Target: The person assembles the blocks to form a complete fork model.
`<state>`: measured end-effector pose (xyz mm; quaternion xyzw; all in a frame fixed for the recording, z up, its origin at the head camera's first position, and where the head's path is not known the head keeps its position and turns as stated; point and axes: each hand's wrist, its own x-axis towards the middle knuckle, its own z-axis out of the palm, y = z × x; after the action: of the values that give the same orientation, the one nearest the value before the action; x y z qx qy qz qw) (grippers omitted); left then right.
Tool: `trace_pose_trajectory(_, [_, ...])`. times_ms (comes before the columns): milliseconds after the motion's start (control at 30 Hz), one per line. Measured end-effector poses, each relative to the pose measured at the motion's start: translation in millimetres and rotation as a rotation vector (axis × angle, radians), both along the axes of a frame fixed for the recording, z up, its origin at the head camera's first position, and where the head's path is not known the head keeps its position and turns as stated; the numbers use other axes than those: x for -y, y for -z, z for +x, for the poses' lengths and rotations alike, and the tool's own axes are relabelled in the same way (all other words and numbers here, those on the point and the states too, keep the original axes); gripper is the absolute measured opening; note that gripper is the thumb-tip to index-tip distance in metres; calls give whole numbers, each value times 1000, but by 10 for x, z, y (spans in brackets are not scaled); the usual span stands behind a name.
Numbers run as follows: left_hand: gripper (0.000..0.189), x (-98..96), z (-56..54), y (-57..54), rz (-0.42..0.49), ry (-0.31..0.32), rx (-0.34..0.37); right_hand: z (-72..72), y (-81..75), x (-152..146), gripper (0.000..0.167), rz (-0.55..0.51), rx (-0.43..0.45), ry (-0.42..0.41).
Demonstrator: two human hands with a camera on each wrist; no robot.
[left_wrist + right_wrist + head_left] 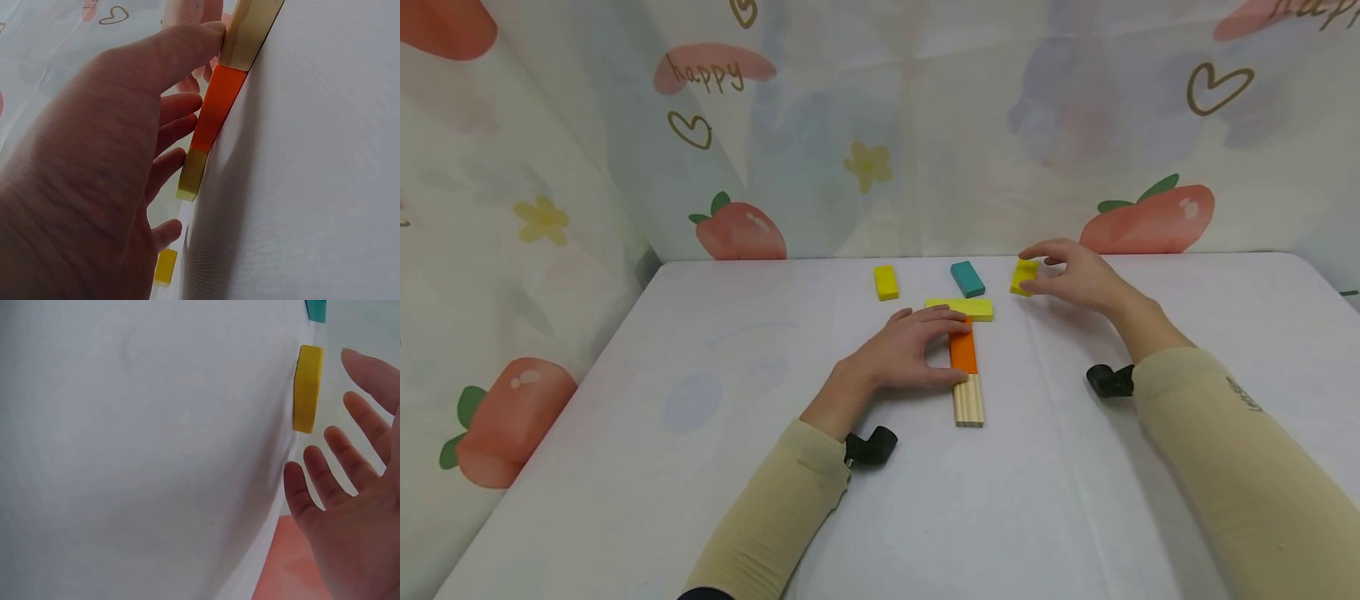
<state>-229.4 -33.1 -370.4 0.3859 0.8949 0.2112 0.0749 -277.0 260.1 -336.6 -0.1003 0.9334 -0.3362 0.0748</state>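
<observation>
The orange rectangular block [965,352], looks like painted wood, sits right at the left hand [910,348], butted against a pale rectangular bare-wood block [969,404] by the thumb, with a lime-yellow rectangular painted block [976,311] crosswise at the fingertips. Those fingers are relaxed and slightly bent, just resting on the row, probably keeping the joints lined up. The right hand [1081,279] has its fingers spread around a yellow rectangular painted block [1023,275], which would suit a hold by the edges; can't tell if skin actually touches it. Past the left fingertips lies a second yellow rectangular block [886,283], and a teal rectangular painted block [967,279] is between both hands' fingers. Count: two yellow, plus one each of teal, lime-yellow, orange and bare wood.
</observation>
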Motion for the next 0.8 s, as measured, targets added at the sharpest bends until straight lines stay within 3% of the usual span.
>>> trace_pose_trajectory(800, [61, -2, -5, -20, -14, 1, 3, -67, 79, -25, 52, 40, 79, 18])
